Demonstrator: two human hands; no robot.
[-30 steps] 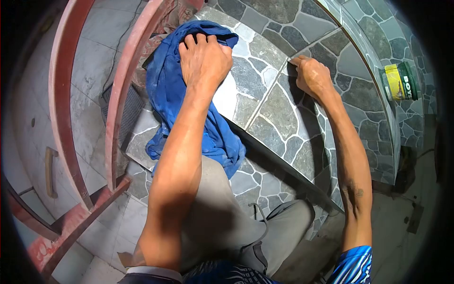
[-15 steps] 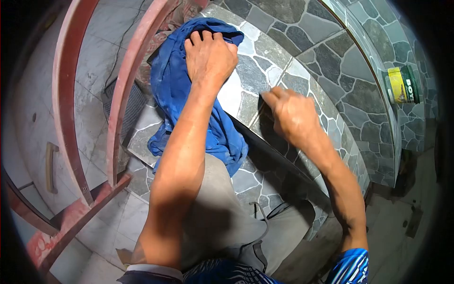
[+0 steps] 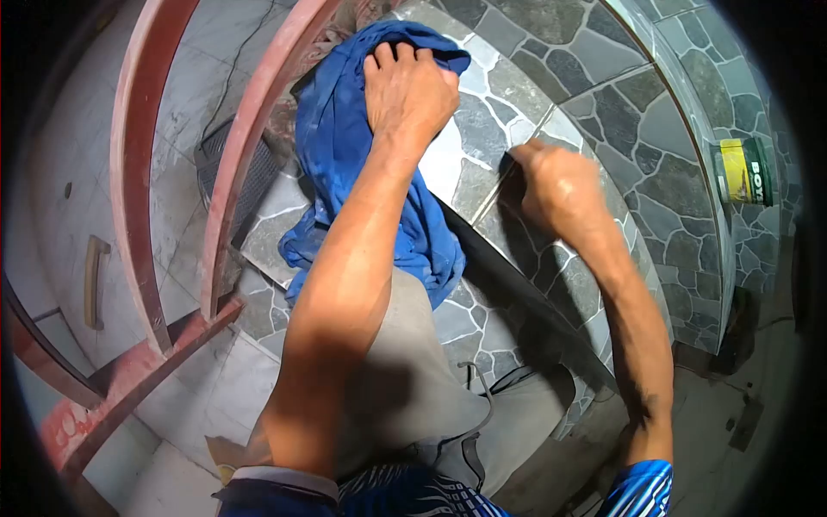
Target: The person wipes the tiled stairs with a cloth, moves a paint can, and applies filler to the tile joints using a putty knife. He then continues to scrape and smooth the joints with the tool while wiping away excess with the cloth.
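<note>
A crumpled blue cloth (image 3: 332, 142) lies over the stone-patterned tiled step (image 3: 474, 185). My left hand (image 3: 409, 95) rests on its upper part, fingers spread apart and fingertips dipping into a fold. To the right, my right hand (image 3: 564, 189) is closed in a fist-like pinch just above the tile, its fingertips at the straight joint line between two tiles. Whatever the pinch holds is hidden, and the hand is slightly blurred. A dark shadow falls on the tile below it. My leg in grey trousers (image 3: 413, 332) is bent beneath my left forearm.
Curved red metal bars (image 3: 228, 181) rise on the left from a red base rail (image 3: 142, 379). Behind them are a grey mesh-like object (image 3: 226, 177) and a detached-looking handle (image 3: 93, 280). A green and yellow can (image 3: 745, 172) stands at right beyond the curved tiled riser.
The view has shifted, so most things sit further right. My right hand has moved slightly up along the tile joint. My left hand stays on the blue cloth.
</note>
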